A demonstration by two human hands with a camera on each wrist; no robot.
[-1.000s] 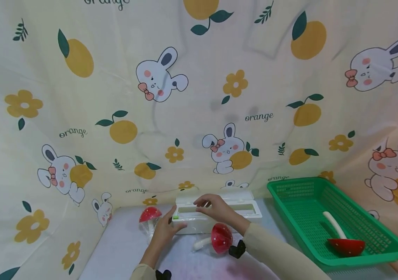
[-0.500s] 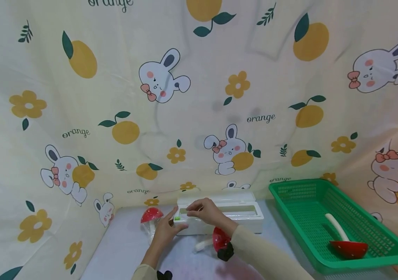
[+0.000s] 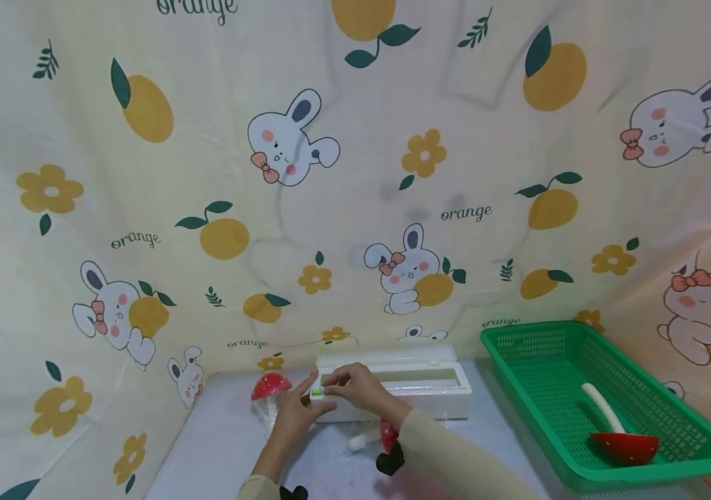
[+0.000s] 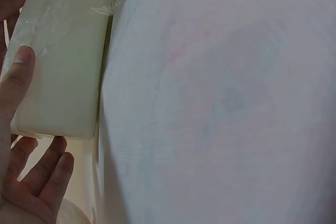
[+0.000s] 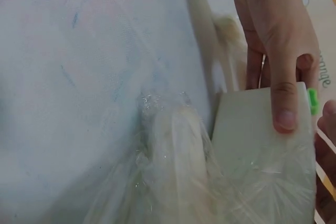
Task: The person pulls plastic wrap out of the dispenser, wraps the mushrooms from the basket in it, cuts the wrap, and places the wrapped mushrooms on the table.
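Observation:
In the head view, a white cling film dispenser [image 3: 393, 406] lies at the back of the table with its lid raised. My left hand [image 3: 296, 411] grips its left end, the thumb pressed on the front face in the left wrist view. My right hand [image 3: 358, 389] reaches over the opening, fingers bent, fingertips close by the green slide cutter [image 3: 316, 392] at the left end. Cling film [image 5: 268, 182] hangs over the box front. A film-wrapped red mushroom ladle [image 3: 388, 434] lies in front, partly hidden by the right forearm; its white handle [image 5: 178, 161] shows in the right wrist view.
Left of the dispenser stands another wrapped mushroom ladle [image 3: 270, 386], cap up. A green basket [image 3: 518, 403] on the right holds an unwrapped red ladle [image 3: 624, 446] with a white handle. A printed cloth [image 3: 330, 208] rises right behind the dispenser.
My right hand has moved left and down along the dispenser, to the green cutter. Its forearm now covers more of the lying ladle. The left hand keeps its grip on the end.

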